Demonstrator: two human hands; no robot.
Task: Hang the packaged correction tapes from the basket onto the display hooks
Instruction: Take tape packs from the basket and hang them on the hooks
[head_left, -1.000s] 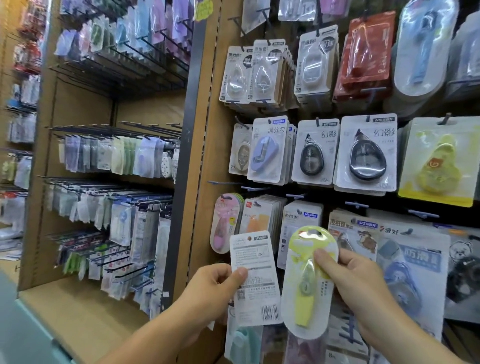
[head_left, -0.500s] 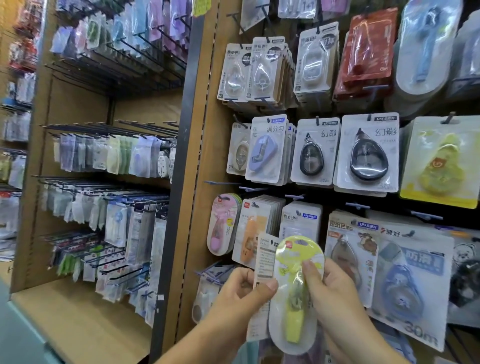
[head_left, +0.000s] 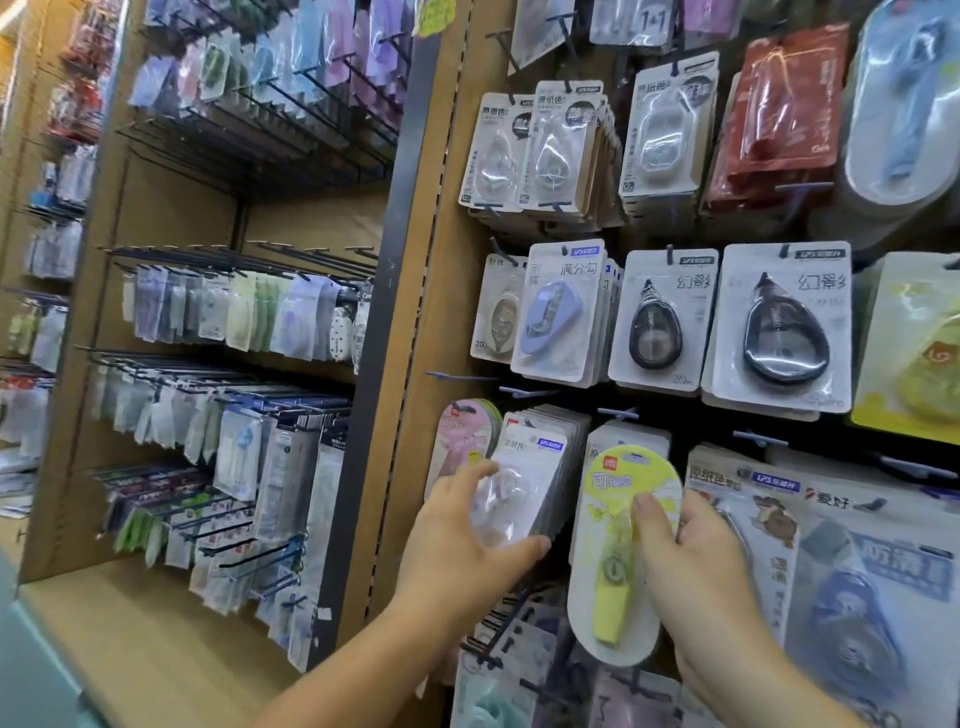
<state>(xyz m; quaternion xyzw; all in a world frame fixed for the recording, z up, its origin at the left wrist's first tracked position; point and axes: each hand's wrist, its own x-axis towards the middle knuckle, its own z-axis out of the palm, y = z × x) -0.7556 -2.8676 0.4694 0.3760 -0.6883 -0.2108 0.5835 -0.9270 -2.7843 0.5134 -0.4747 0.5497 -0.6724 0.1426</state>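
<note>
Fingers (head_left: 537, 545) of my left hand (head_left: 457, 540) grip a white pack (head_left: 519, 483) against the hanging stack (head_left: 569, 441), my right hand (head_left: 696, 566) pinches the yellow pack (head_left: 608, 566); neither looks hung yet.

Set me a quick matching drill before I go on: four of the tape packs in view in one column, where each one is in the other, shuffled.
Packs:
1. yellow pack
2. clear pack
3. pink pack
4. red pack

Places:
A. hanging in the top row
B. held in the right hand
C. gripped by the left hand
D. hanging just left of the clear pack

Pairs: 1-B, 2-C, 3-D, 4-A.
</note>
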